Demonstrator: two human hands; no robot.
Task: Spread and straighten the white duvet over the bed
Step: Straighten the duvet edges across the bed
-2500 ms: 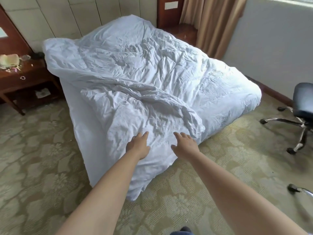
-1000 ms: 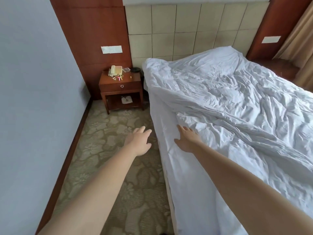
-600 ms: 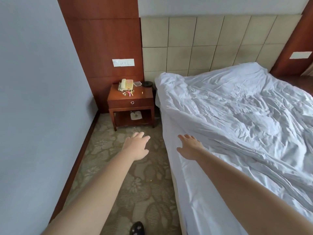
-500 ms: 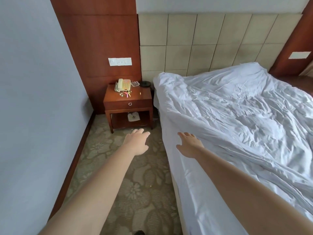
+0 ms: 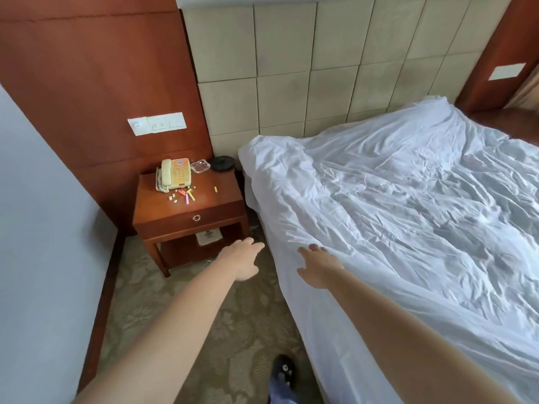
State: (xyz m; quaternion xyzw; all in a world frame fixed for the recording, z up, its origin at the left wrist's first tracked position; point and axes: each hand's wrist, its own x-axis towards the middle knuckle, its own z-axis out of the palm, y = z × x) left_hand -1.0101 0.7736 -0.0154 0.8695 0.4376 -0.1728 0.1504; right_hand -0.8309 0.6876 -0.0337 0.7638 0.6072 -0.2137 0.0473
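Hands: left hand (image 5: 243,262), fingers straight and holding nothing, extended over the patterned beige carpet (image 5: 180,325) just beside the bed (image 5: 329,345); right hand (image 5: 319,266), fingers spread and gripping nothing, at the near side edge of the crumpled white fabric duvet (image 5: 408,214), contact uncertain. Duvet: covers the mattress up to the beige padded panel headboard (image 5: 320,68) and hangs down the near side, so spreading appears largely done; many creases across the top remain for smoothing. Adjacent: red-brown wooden nightstand (image 5: 189,211), its tabletop bearing a cream corded telephone (image 5: 174,177).
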